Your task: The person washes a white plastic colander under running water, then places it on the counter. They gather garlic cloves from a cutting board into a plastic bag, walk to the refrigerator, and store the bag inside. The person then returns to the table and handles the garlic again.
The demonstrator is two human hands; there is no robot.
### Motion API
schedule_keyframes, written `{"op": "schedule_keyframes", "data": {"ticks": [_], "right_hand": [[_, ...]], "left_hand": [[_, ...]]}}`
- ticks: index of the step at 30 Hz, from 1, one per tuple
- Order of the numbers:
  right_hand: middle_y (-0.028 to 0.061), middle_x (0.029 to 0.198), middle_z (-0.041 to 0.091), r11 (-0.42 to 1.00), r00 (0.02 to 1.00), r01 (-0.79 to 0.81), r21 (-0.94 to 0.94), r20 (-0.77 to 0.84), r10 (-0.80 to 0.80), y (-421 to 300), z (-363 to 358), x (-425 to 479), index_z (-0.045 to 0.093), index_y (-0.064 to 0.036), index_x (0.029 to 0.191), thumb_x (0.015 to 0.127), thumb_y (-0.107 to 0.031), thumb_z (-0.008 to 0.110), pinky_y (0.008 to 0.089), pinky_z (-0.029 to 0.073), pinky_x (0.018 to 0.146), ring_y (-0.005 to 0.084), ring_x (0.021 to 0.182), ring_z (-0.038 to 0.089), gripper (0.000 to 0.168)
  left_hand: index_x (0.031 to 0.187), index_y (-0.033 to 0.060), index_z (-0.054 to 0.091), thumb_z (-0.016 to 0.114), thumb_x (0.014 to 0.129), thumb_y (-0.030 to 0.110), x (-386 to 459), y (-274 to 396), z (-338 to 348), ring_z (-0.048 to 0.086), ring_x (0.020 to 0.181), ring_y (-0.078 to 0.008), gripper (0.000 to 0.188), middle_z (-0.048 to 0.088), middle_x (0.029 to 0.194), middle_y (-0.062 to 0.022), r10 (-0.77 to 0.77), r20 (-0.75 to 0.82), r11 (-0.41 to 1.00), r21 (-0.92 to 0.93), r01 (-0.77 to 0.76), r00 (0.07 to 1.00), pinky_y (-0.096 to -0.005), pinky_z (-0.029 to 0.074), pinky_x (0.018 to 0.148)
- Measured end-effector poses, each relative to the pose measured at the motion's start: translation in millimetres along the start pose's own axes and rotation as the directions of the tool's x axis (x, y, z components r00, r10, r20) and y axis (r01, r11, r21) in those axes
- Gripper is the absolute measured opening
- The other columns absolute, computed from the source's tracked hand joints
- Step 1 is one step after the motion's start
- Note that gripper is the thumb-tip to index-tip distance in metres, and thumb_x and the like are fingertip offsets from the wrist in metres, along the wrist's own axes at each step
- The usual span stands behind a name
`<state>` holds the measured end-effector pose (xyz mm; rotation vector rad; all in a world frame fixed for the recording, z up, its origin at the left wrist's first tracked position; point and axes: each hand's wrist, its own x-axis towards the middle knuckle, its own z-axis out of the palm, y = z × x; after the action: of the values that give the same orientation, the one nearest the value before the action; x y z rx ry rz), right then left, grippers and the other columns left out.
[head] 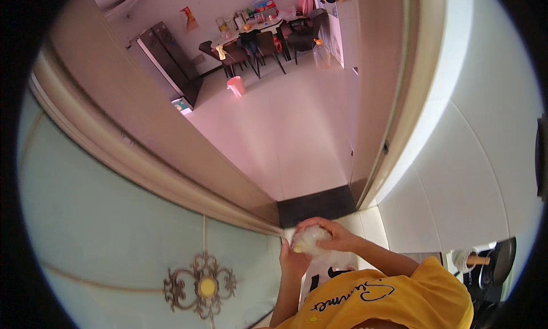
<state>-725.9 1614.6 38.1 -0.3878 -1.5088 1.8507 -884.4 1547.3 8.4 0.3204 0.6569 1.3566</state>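
Observation:
A clear, crumpled plastic bag [314,235] is held in front of my body, just short of the doorway. Something pale yellow [299,247] shows at its left side; I cannot tell what it is. My right hand [338,238] grips the bag from above and from the right, fingers spread over its far side. From the left, my left hand [294,260] supports it with the palm, thumb pointing up. Loose plastic hangs below my right hand toward my yellow T-shirt [385,294].
A frosted glass sliding door [128,226] with a scroll ornament stands close on my left. Past the dark threshold [319,205] are a pink bin [236,86], a large plastic bottle [322,56], a refrigerator [165,57] and a cluttered dining table with chairs [267,44]. A black pan [505,260] lies at right.

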Motion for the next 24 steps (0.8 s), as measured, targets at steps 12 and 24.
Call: {"op": "schedule_keyframes", "data": {"ticks": [12, 24], "right_hand": [[0.0027, 0.120, 0.047, 0.519, 0.956, 0.290, -0.804, 0.273, -0.112, 5, -115, 294, 0.057, -0.013, 0.106, 0.063, -0.007, 0.066, 0.0445, 0.026, 0.101, 0.0271, 0.119, 0.036, 0.045], [0.0098, 0.130, 0.040, 0.980, 0.967, 0.195, -0.033, 0.174, -0.186, 49, -208, 515, 0.044, -0.006, 0.123, 0.081, -0.006, 0.045, 0.0407, 0.019, 0.107, 0.0238, 0.128, 0.029, 0.042]], "left_hand": [[0.131, 0.0083, 0.035, 0.040, 0.077, 0.070, 263, 175, -36, 0.042, 0.117, -0.0317, 0.082, 0.040, 0.130, -0.0150, -0.412, 0.109, 0.901, -0.095, 0.422, 0.904, -0.0513, 0.039, 0.091], [0.124, 0.0055, 0.037, 0.068, 0.076, 0.026, 464, 283, -88, 0.051, 0.106, -0.0263, 0.061, 0.050, 0.114, -0.0105, 0.090, 0.116, 0.996, -0.015, -0.089, 0.989, -0.0425, 0.044, 0.088]]}}
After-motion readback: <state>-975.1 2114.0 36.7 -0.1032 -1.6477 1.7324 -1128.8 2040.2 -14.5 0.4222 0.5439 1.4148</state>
